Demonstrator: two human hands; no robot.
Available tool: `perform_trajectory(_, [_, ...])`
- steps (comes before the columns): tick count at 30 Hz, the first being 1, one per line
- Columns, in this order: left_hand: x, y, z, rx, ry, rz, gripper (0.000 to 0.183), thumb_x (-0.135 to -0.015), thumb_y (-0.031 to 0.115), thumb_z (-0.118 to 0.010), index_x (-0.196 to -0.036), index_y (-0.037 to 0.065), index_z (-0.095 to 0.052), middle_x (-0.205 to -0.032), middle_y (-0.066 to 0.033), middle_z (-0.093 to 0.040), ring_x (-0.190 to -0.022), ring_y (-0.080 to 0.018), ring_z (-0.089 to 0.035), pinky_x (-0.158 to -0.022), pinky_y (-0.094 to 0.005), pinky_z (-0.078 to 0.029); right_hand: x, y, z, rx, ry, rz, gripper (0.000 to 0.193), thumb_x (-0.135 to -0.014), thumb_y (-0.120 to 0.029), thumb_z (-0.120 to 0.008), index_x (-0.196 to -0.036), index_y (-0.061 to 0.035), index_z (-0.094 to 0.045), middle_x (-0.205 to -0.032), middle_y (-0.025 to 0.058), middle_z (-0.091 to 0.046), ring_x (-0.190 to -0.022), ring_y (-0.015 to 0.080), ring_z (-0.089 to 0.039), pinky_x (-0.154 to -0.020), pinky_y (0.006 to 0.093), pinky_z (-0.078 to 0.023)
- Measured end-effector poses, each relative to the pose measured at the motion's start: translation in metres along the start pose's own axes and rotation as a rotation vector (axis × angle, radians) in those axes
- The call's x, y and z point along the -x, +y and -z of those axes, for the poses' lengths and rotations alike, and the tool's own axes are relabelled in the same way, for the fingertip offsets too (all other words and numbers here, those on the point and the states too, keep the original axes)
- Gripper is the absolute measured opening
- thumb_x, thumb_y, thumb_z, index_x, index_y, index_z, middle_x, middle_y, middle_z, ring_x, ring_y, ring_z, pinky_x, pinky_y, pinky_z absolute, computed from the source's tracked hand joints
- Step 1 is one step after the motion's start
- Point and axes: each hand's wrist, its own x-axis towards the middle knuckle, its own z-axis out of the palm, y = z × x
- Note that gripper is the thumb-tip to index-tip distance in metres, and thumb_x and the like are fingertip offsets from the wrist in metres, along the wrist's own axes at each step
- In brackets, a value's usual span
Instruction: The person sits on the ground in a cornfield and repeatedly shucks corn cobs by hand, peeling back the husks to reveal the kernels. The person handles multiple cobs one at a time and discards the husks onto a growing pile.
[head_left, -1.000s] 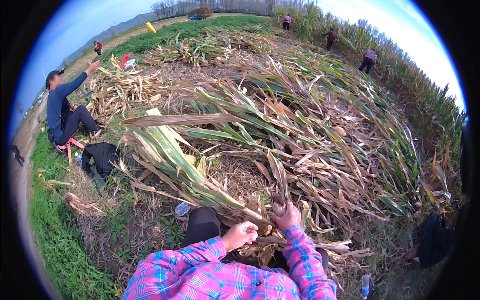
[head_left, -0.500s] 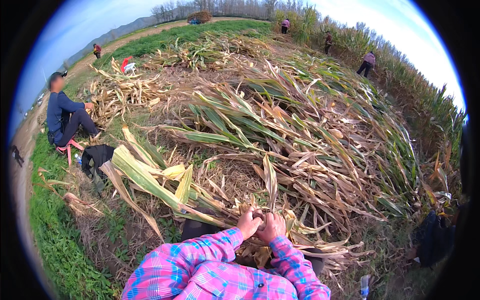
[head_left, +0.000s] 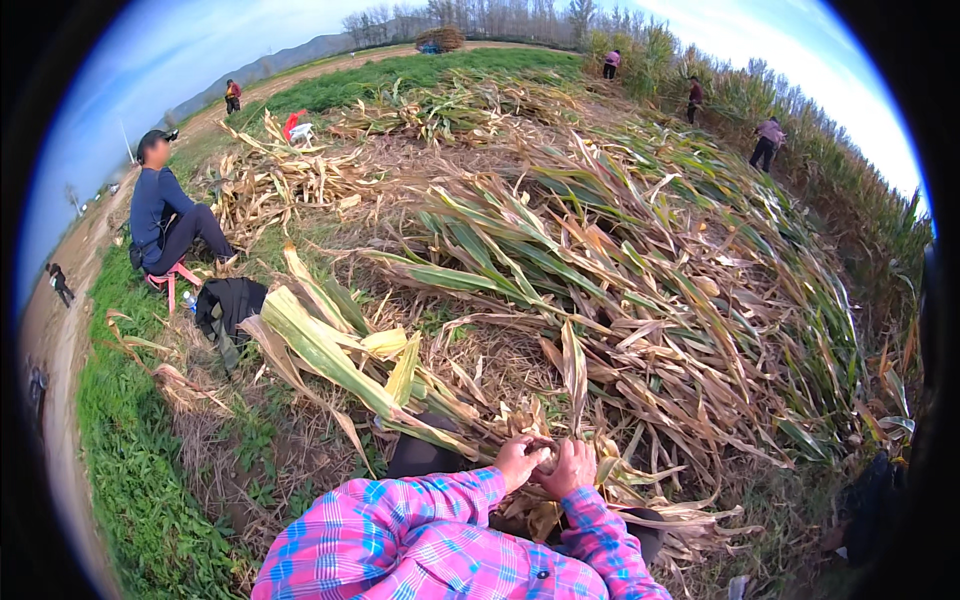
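Low in front of me, my left hand (head_left: 517, 464) and my right hand (head_left: 571, 467) sit side by side, fingers curled around a corn ear (head_left: 545, 458) in its husk. Most of the ear is hidden by the fingers. It lies among dry cornstalks (head_left: 480, 432) stretched across my lap. Broad yellow-green corn leaves (head_left: 330, 345) fan out from these stalks to the left. One upright dry leaf (head_left: 574, 370) stands just beyond my right hand.
A large heap of cut cornstalks (head_left: 620, 300) spreads ahead and right. To the left, a dark jacket (head_left: 232, 310) lies near a person (head_left: 170, 205) seated on a pink stool (head_left: 175, 280). Standing corn (head_left: 840, 190) lines the right, with several people farther off.
My view has turned slightly left and up, so the scene sits lower and farther right. Both hands stay on the corn ear, with little visible movement of the fingers.
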Motion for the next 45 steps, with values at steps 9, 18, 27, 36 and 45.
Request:
perform_trajectory(9, [-0.001, -0.003, 0.016, 0.243, -0.114, 0.196, 0.022, -0.077, 0.012, -0.066, -0.096, 0.001, -0.063, -0.089, -0.0021, -0.062, -0.079, -0.0105, -0.055, -0.072, -0.0248, -0.046, -0.003, 0.0, 0.02, -0.109, -0.059, 0.141, 0.05, -0.061, -0.044, -0.07, -0.089, -0.0059, -0.057, -0.083, 0.014, -0.051, -0.082, 0.0321, -0.051, -0.069, 0.0419, -0.042])
perform_trajectory(18, [-0.008, -0.035, 0.019, 0.342, -0.221, 0.177, 0.024, -0.08, 0.016, -0.064, -0.096, 0.0, -0.061, -0.09, -0.0009, -0.06, -0.084, -0.0109, -0.055, -0.076, -0.024, -0.042, -0.01, -0.017, 0.028, 0.066, -0.299, 0.082, 0.033, -0.067, -0.033, -0.057, -0.078, -0.0014, -0.06, -0.08, 0.0164, -0.059, -0.077, 0.0322, -0.059, -0.069, 0.0419, -0.048])
perform_trajectory(27, [-0.003, -0.019, 0.011, 0.235, -0.092, 0.001, 0.022, -0.075, 0.019, -0.071, -0.07, 0.003, -0.056, -0.071, 0.0013, -0.055, -0.067, -0.0071, -0.049, -0.061, -0.0244, -0.041, -0.006, -0.006, 0.015, 0.134, -0.167, 0.204, 0.028, -0.068, -0.032, -0.059, -0.073, -0.0041, -0.057, -0.074, 0.0134, -0.058, -0.067, 0.0301, -0.059, -0.062, 0.043, -0.048])
perform_trajectory(36, [-0.009, -0.026, 0.016, 0.0, -0.029, 0.168, 0.031, -0.074, 0.031, -0.071, -0.076, 0.001, -0.063, -0.065, 0.0026, -0.055, -0.064, -0.0074, -0.05, -0.064, -0.0235, -0.041, -0.011, 0.023, -0.002, -0.159, 0.184, 0.037, 0.014, -0.067, -0.014, -0.059, -0.061, -0.0054, -0.051, -0.058, 0.0151, -0.054, -0.054, 0.0343, -0.055, -0.05, 0.0431, -0.045])
perform_trajectory(45, [-0.022, -0.043, 0.007, 0.031, 0.099, 0.187, 0.037, -0.075, 0.037, -0.069, -0.061, 0.005, -0.054, -0.061, 0.0044, -0.048, -0.059, -0.006, -0.038, -0.055, -0.023, -0.034, -0.005, 0.026, -0.019, -0.341, 0.36, -0.438, 0.01, -0.076, -0.01, -0.046, -0.073, -0.0016, -0.051, -0.065, 0.0212, -0.054, -0.061, 0.0392, -0.053, -0.056, 0.0437, -0.042])
